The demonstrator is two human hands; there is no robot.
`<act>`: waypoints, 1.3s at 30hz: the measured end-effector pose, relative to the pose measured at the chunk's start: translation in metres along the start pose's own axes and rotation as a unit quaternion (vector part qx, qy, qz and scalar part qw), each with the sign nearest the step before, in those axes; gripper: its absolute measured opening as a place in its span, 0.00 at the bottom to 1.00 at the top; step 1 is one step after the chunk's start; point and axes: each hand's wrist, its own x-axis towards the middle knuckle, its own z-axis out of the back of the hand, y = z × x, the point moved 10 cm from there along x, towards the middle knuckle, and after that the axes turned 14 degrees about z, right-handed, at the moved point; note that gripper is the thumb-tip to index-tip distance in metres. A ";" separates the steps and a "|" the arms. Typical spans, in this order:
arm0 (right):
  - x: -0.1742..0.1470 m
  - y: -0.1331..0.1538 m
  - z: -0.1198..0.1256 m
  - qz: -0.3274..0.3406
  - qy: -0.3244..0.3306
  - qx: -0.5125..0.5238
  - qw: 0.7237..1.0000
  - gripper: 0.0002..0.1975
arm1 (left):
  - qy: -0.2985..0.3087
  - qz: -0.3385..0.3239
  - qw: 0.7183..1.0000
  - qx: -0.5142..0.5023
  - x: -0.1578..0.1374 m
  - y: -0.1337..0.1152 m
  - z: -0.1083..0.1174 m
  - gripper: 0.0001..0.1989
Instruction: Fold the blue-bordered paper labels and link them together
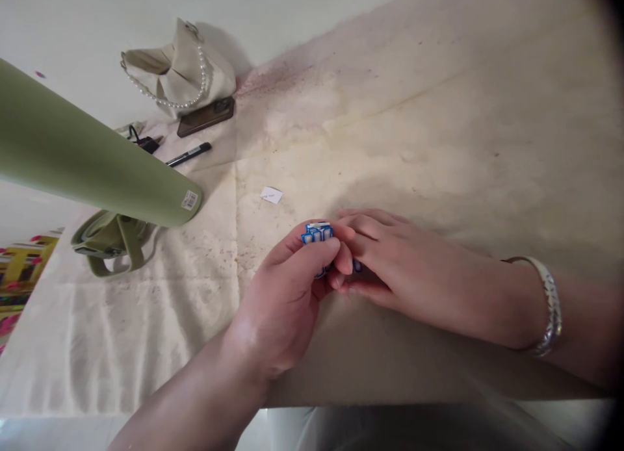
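Observation:
Small flat blue-and-white pieces (316,234), bunched together, show between the thumb and fingers of my left hand (283,295). Their exact kind I cannot make out. My right hand (409,256), with a silver bangle (550,308) at its wrist, meets the left fingertips from the right side. Its fingers are bent and drawn together, and a bit of blue shows beside its thumb. What the right fingertips pinch is mostly hidden. Beyond the hands, a small white paper slip (272,195) with print lies on the cloth.
A tall green cylinder (97,152) leans in from the left, over a coiled green strap (117,249). Farther back are a black pen (190,153), a phone (205,117) and a cream bag with a pearl strap (214,71). Creased beige cloth (414,132) covers the table.

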 end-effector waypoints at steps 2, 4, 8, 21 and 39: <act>0.000 -0.001 -0.001 0.001 0.001 -0.003 1.000 0.12 | 0.000 0.002 1.000 0.000 0.000 0.000 0.000 0.05; 0.000 -0.001 -0.001 0.001 0.002 -0.005 1.000 0.13 | 0.002 0.003 1.000 0.000 0.000 0.000 -0.001 0.05; 0.000 -0.001 -0.001 0.005 0.004 -0.001 1.000 0.11 | 0.006 0.007 1.000 0.003 -0.001 0.001 -0.003 0.04; -0.001 0.001 0.000 0.021 -0.003 0.013 1.000 0.14 | 0.013 0.015 1.000 0.020 -0.006 0.003 -0.006 0.04; 0.002 0.001 0.004 0.009 -0.001 0.062 0.998 0.06 | 0.039 0.022 0.997 0.071 -0.007 0.006 -0.012 0.07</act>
